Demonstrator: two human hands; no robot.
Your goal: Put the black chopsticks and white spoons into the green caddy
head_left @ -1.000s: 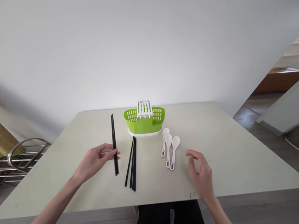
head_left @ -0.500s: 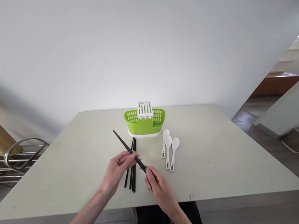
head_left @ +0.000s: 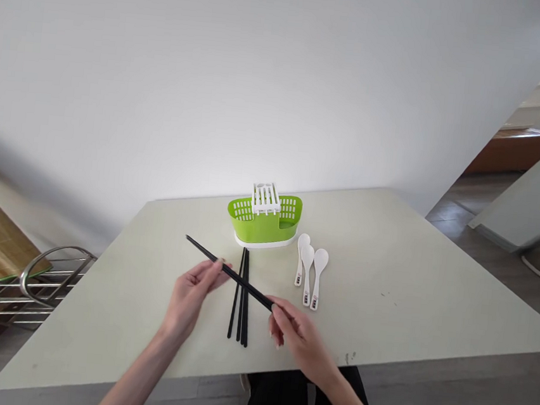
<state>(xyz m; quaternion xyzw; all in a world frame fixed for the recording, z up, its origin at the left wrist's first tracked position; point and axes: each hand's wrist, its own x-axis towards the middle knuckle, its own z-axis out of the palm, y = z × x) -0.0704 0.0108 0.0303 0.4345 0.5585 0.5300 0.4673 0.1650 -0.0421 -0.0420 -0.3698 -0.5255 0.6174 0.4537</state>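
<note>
Hands (head_left: 188,293) (head_left: 300,334) grip chopsticks (head_left: 257,294) — green basket (head_left: 261,230) bears white rack (head_left: 265,209).

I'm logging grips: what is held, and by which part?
Chopsticks, exact number unclear: the left hand pinches them near the middle, the right hand holds the near end.

Soft light brightens the wall (head_left: 280,101), shadowed at lower left.

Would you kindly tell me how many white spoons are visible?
3, side by side on the table: the left spoon, nearest the basket, the middle spoon, and the right spoon. More could be hidden inside the basket.
</note>
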